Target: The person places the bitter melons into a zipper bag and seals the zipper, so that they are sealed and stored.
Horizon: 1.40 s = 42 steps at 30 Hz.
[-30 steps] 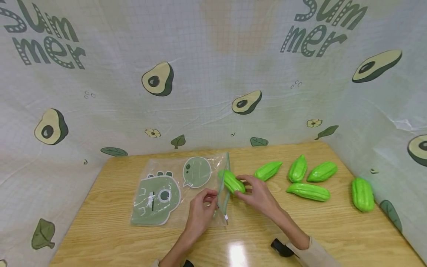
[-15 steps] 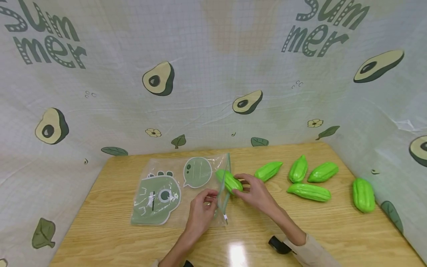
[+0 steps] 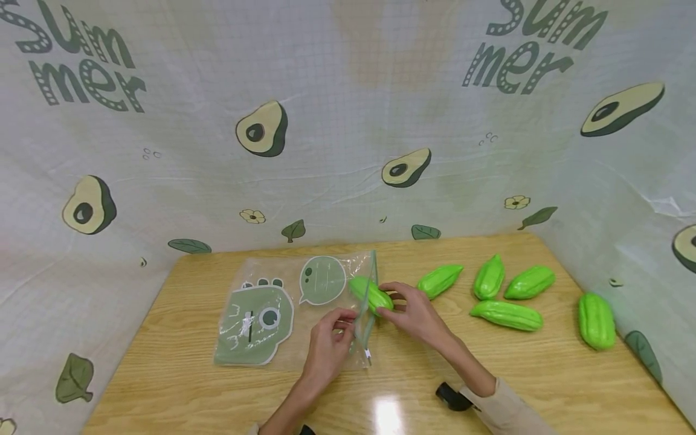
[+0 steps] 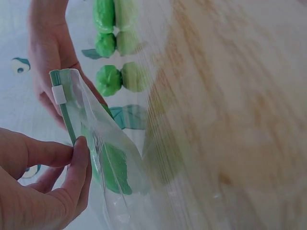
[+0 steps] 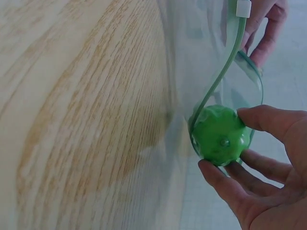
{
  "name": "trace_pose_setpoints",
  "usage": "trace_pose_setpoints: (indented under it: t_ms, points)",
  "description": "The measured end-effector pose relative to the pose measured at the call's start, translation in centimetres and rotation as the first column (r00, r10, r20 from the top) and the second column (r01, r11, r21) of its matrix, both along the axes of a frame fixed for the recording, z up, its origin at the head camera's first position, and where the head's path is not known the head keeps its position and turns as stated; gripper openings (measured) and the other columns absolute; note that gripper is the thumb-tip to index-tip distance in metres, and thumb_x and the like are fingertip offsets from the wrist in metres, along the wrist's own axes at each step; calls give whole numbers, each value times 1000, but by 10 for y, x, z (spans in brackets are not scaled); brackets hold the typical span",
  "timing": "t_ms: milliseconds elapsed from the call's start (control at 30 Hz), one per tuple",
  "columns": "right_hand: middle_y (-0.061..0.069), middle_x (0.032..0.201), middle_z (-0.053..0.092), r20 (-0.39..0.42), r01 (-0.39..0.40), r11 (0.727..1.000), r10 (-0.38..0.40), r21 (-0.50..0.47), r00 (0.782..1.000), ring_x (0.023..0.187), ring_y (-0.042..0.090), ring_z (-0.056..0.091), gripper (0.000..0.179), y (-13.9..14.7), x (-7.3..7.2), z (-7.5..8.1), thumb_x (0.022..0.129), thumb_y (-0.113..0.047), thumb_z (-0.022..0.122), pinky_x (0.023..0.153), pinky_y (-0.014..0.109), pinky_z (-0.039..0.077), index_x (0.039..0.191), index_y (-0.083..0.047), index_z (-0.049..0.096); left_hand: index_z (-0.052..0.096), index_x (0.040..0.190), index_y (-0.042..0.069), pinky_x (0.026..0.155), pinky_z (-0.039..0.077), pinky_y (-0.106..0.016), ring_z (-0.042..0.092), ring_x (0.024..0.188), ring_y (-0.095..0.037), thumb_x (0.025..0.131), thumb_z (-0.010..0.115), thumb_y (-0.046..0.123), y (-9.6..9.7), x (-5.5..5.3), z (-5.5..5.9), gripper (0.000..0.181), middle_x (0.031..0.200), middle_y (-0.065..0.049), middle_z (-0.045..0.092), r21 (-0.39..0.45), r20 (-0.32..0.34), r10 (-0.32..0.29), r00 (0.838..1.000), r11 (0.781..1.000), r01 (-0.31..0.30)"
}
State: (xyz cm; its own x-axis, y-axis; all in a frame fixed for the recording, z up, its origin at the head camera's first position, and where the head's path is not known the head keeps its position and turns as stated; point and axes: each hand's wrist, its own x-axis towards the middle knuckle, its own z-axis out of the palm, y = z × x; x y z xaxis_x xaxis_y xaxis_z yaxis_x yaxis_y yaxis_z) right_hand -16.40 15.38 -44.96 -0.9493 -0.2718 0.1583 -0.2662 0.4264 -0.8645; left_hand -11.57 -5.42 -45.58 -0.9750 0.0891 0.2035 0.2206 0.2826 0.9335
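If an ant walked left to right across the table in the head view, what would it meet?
Dinosaur picture on the bag → left hand → held green fruit → right hand → leftmost loose fruit → fruit pointing away → back-right fruit → rightmost fruit.

1. The right hand (image 3: 410, 311) is bare, and so is the right forearm (image 3: 469, 364), up to the cuff.
2. The right sleeve (image 3: 513, 412), at the near right, is plain pale beige, its cuff wider than the wrist.
3. Just left of that cuff sits a black device (image 3: 452, 397), small, with a rounded, short cylindrical body; a thin dark strip runs from it to the sleeve.
4. The left hand (image 3: 328, 344) and left forearm (image 3: 290, 406) are bare as well.
5. Of the left sleeve (image 3: 253, 429), a beige sliver shows at the near edge.
6. A second black piece (image 3: 307, 430) shows right of that forearm, mostly cut off from view.
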Motion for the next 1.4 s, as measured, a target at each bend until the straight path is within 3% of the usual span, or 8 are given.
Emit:
trace_pose_setpoints:
  t_ms: [233, 700, 1100, 1400]
  points:
    - [20, 128, 65, 27, 3, 1000, -3, -4, 1000, 115, 36, 65, 43, -2, -2, 1, 89, -2, 79, 94, 33, 58, 130, 2, 64, 71, 105, 0, 73, 60, -25, 70, 89, -28, 91, 64, -14, -1, 0, 0, 21, 100, -13, 70, -31, -13, 3, 1000, 1000, -4]
    - [21, 125, 66, -24, -31, 999, 30, -37, 999, 114, 39, 65, 39, -5, -8, -3, 89, -3, 79, 95, 37, 57, 125, 5, 65, 72, 105, 1, 76, 61, -30, 69, 90, -27, 90, 63, -15, -2, 3, 0, 24, 101, -12, 69, -20, -29, 10, 1000, 1000, -10]
    - [20, 124, 68, -6, -24, 999, 23, -49, 1000, 111, 38, 67, 38, -7, -13, -7, 89, -7, 80, 96, 45, 57, 124, 3, 67, 72, 106, 1, 79, 61, -32, 68, 92, -27, 91, 63, -15, -2, 4, 0, 24, 101, -12, 69, -9, -10, 9, 1000, 1000, -10]
    - [20, 124, 68, 22, -20, 997, 22, -71, 1000, 110, 37, 67, 38, -8, -16, -9, 91, -11, 79, 95, 42, 58, 125, 2, 67, 71, 107, 0, 79, 62, -33, 69, 92, -27, 91, 65, -14, -4, 3, 0, 22, 102, -12, 69, -9, -26, 4, 1000, 1000, -5]
